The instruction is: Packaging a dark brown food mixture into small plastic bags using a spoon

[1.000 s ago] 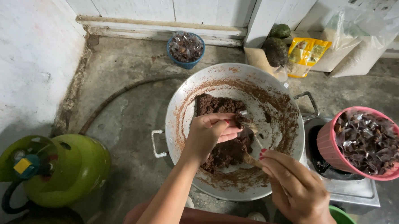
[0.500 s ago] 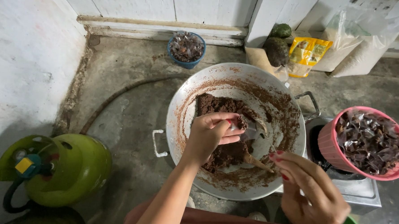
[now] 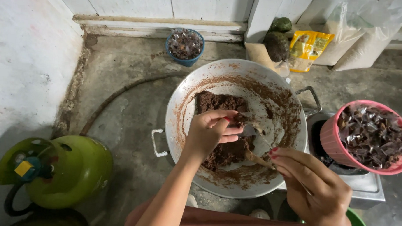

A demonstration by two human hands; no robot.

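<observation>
A person crouches over a wide metal wok [image 3: 183, 103] set on the concrete floor, working a dark brown paste [image 3: 223, 127] that lies heaped in the middle of it. The left hand [image 3: 211, 131] is curled over the heap, fingers [image 3: 227, 127] bent in a pinch right at the top of the mass; whether a bit of paste is actually caught between them I cannot tell from here. The right hand [image 3: 317, 190], on the near right side above the wok's rim, grips the handle of a spoon [image 3: 256, 145] whose bowl lies against the paste just beside the left fingertips.

Judging by how things lie, the work is well under way but not close to finished. The wok's inner wall is smeared brown all round, with a scraped pale patch, so a good share of the paste seems gone, yet a solid lump remains. To the right, a pink basket [image 3: 328, 136] resting on a small stove [image 3: 369, 188] is heaped with shiny wrapped pieces. A small blue bowl [image 3: 185, 60] on the far side, by the wall, holds more of the same.

A green gas cylinder [image 3: 67, 170] stands near left, well apart from the wok, with a hose [image 3: 120, 96] running across the floor. Bags and a yellow packet [image 3: 307, 47] lean at the far right wall.
</observation>
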